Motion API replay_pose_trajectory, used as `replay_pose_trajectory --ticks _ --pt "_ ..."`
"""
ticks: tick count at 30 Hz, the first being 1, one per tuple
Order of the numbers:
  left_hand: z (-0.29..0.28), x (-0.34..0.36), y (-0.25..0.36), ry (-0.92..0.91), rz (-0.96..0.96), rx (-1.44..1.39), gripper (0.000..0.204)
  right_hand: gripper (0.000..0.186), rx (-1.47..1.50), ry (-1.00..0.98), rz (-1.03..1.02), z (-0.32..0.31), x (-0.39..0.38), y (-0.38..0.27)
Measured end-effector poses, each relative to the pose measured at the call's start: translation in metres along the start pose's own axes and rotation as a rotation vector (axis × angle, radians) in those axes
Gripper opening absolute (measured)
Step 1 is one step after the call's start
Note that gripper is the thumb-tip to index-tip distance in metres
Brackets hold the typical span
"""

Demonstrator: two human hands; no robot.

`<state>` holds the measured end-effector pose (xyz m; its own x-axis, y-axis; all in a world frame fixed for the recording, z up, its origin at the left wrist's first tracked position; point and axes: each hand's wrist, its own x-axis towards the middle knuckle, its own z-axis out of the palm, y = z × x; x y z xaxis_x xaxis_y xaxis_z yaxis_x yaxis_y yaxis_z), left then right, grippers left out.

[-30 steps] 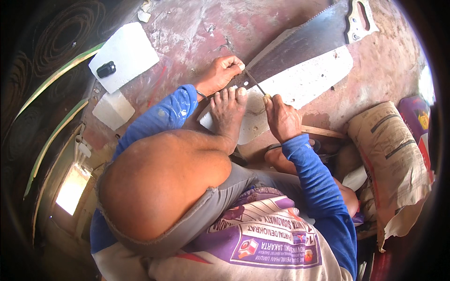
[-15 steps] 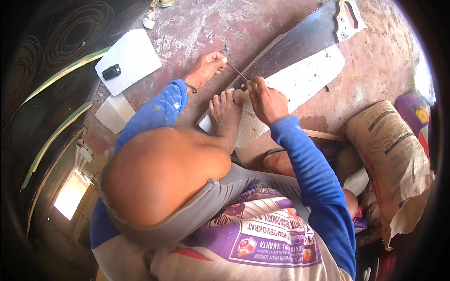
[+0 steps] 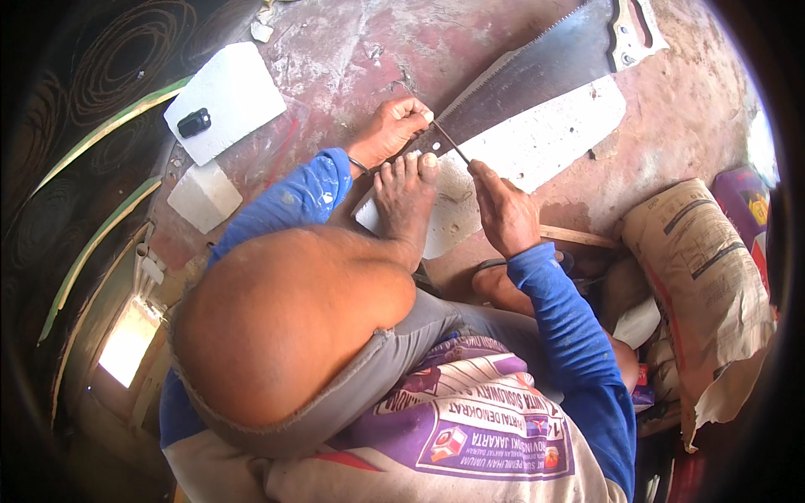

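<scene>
A thin dark file [image 3: 451, 141] is held at both ends and slants across the toothed edge of a handsaw [image 3: 537, 80]. My left hand [image 3: 391, 131] pinches its far end between thumb and fingers. The near end is in my right hand [image 3: 509, 216], its fingers closed round it. The saw lies flat on a white board [image 3: 579, 117], its pale handle at the far right. My bare foot [image 3: 405, 201] rests on the board beside the blade's narrow end, just below my left hand.
Upper left, a white slab [image 3: 231, 105] carries a small black device [image 3: 194, 123]. A smaller pale piece [image 3: 204, 197] lies beside it. Brown paper sacks [image 3: 696, 268] stand at the right. A wooden strip [image 3: 579, 237] reaches toward them. Curved green strips [image 3: 109, 130] line the left.
Both hands have moved to the right with the file, the right hand also nearer to me. More of the file shows between them. The saw and the foot stay nearly in place.
</scene>
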<state>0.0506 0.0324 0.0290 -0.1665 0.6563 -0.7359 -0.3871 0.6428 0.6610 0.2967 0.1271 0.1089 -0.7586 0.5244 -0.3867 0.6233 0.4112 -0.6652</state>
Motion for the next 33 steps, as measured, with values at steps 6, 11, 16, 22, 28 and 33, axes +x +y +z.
replay_pose_trajectory --ticks 6,11,16,22,28,33 --pt "-0.001 0.004 -0.007 -0.006 -0.034 0.004 0.013 0.026 -0.009 -0.111 0.067 -0.008 0.01 -0.002" --pt "-0.02 0.016 -0.011 0.069 -0.023 -0.039 0.013 0.025 -0.03 -0.053 0.025 0.005 0.031 -0.011" --pt "-0.024 0.012 -0.008 0.061 -0.003 -0.012 0.015 0.026 0.023 0.022 -0.028 0.011 0.027 -0.005" --pt "0.003 -0.011 0.007 0.04 0.02 0.041 0.016 0.03 -0.009 -0.077 0.049 0.0 0.001 -0.003" --pt "0.0 -0.003 -0.001 -0.023 -0.015 0.075 0.016 0.031 0.008 -0.006 0.015 0.006 -0.001 0.009" --pt "-0.022 0.019 -0.018 0.079 -0.011 -0.006 0.015 0.03 0.026 -0.012 -0.001 0.015 0.032 -0.004"
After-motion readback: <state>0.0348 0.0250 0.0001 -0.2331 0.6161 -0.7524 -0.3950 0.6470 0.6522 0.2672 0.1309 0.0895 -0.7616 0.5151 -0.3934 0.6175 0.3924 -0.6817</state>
